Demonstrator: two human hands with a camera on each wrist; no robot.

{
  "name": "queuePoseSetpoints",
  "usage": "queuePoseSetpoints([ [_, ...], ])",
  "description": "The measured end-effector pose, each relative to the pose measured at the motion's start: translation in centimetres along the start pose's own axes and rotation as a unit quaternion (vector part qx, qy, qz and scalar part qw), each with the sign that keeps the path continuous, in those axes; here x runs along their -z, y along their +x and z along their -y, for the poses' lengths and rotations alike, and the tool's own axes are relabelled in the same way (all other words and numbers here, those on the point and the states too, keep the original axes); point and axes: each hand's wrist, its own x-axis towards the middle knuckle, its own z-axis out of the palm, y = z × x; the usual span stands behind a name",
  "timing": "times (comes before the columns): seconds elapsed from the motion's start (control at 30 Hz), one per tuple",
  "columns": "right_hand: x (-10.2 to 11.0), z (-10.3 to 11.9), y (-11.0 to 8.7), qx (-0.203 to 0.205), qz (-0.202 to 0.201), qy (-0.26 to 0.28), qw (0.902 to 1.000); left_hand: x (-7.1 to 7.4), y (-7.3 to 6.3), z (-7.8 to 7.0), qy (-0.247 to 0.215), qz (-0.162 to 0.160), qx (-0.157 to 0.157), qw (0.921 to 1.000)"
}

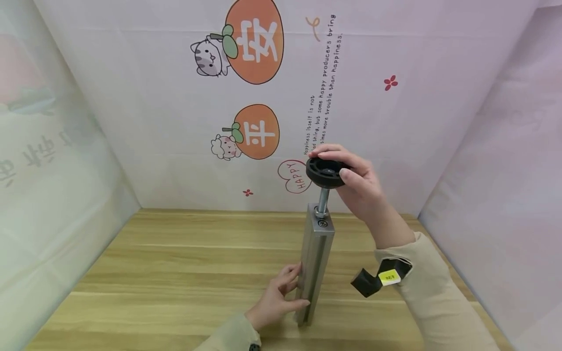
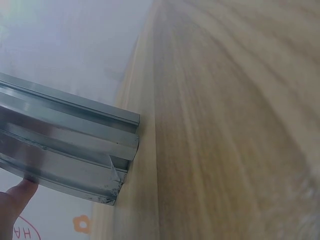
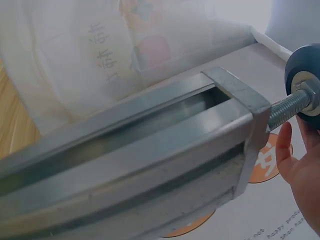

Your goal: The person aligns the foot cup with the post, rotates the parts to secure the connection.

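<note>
A silver aluminium extrusion profile (image 1: 317, 263) stands upright on the wooden tabletop, with grooves along its sides. From its metal end plate (image 3: 240, 90) rises a threaded rod (image 1: 323, 199) with a nut, topped by the round black base of a levelling foot (image 1: 325, 174). My right hand (image 1: 362, 185) grips this base by its rim, thumb on the near side and fingers behind. Low on the profile, my left hand (image 1: 276, 298) holds it between thumb and fingers. The left wrist view shows the profile's bottom end (image 2: 120, 170) at the table and one fingertip (image 2: 25, 190) against its side.
Wood-grain tabletop (image 1: 175, 273) lies under the profile. A white printed cloth (image 1: 153, 97) walls the back, with more cloth along both sides. A black wrist mount (image 1: 369, 282) with a yellow label sticks out from the right sleeve.
</note>
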Motion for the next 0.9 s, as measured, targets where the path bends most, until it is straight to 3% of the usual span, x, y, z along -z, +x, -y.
queuePoseSetpoints([
  [0.17, -0.4, 1.0, -0.1, -0.025, -0.040, -0.114, 0.9923, 0.0, 0.0, -0.1, 0.002, -0.004, 0.008, 1.0000],
  [0.43, -1.2, 2.1, -0.1, -0.041, -0.086, -0.260, 0.9608, 0.1, 0.1, -0.3, 0.005, -0.001, 0.007, 1.0000],
  [0.6, -1.6, 2.7, 0.1, -0.063, -0.109, -0.359, 0.9250, 0.1, 0.1, -0.4, 0.021, 0.003, 0.011, 0.9997],
  [0.7, -1.7, 3.0, 0.2, -0.060, -0.097, -0.415, 0.9028, 0.0, 0.0, -0.4, 0.025, 0.003, 0.017, 0.9995],
  [0.8, -1.4, 3.3, 0.2, -0.045, -0.070, -0.430, 0.8991, 0.0, 0.0, -0.4, 0.030, 0.001, 0.025, 0.9992],
  [0.9, -0.9, 3.5, 0.1, -0.043, -0.048, -0.417, 0.9066, -0.1, 0.2, -0.4, 0.035, -0.003, 0.026, 0.9991],
])
